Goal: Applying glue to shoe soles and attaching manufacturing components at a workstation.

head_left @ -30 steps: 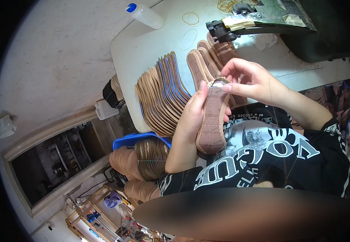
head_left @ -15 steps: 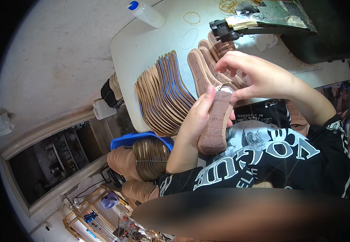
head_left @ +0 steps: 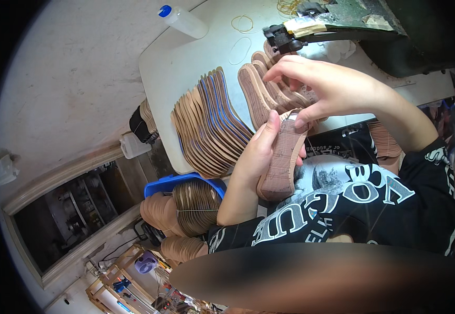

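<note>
My left hand (head_left: 254, 158) is closed around a brown insole (head_left: 280, 166), tilted in front of my shirt, its thumb along the side near the upper end. A lighter rim runs round the insole, and a small white patch shows near its top. My right hand (head_left: 319, 83) touches that upper end with its thumb; the other fingers are raised, apart and bent, over the table. Beneath and beyond them lie several similar brown insoles (head_left: 252, 94), partly hidden by this hand. To the left, a long fanned row of tan and blue-edged insoles (head_left: 206, 125) rests on the table.
A dark green machine (head_left: 353, 26) overhangs the white table (head_left: 159, 63) at the far right. Rubber bands (head_left: 242, 23) and a blue-capped bottle (head_left: 185, 22) are at the back. Left of my arm, a blue bin (head_left: 159, 184) stands by tied insole bundles (head_left: 196, 209).
My right fingers have shifted slightly left and up, with the thumb still at the insole's upper end. The view has tilted a little; my left hand keeps its hold.
</note>
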Motion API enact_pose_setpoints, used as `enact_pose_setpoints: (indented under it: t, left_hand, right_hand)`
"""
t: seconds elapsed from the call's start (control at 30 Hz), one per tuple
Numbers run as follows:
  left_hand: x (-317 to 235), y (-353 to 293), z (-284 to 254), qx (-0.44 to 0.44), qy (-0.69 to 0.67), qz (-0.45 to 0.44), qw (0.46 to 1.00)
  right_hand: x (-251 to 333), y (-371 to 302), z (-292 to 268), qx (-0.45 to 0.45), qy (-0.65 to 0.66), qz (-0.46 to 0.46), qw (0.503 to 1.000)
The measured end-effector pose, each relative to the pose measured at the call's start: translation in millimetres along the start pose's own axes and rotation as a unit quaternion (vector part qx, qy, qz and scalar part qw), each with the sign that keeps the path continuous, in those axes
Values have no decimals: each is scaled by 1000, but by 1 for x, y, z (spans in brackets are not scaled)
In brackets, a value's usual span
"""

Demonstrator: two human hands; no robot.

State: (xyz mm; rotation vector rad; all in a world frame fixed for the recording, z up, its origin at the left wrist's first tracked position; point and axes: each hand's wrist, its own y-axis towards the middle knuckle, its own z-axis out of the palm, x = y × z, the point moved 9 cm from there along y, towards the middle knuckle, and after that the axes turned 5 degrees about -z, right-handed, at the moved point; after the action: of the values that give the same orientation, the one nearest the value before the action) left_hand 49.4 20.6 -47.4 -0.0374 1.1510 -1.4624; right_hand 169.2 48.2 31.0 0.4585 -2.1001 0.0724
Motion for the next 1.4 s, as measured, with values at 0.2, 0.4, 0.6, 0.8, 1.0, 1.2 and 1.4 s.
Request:
enact_pose_setpoints:
  t: [0.2, 0.4, 0.6, 0.8, 1.0, 1.2, 1.4]
  left_hand:
    - [-1, -3, 2, 1, 5, 20, 1000]
    - [3, -4, -1, 7, -16, 5, 1000]
    - [5, -1, 2, 7, -2, 4, 1000]
    - [2, -1, 8, 20, -7, 22, 1000]
    - [6, 0, 0, -1, -19, 13, 1000]
    - [-2, -2, 5, 5, -7, 34, 999]
    - [-44, -35, 20, -34, 66, 192, 979]
  right_hand:
    - [-2, 3, 1, -6, 46, 19, 999]
    - [-4, -8, 4, 21, 41, 13, 999]
    - [4, -8, 7, 16, -18, -27, 999]
    - [-6, -2, 6, 7, 66, 32, 997]
    - [-14, -11, 14, 48, 60, 40, 996]
    - [-7, -16, -1, -41, 113, 28, 992]
    - [-28, -52, -9, -136, 415, 80, 896]
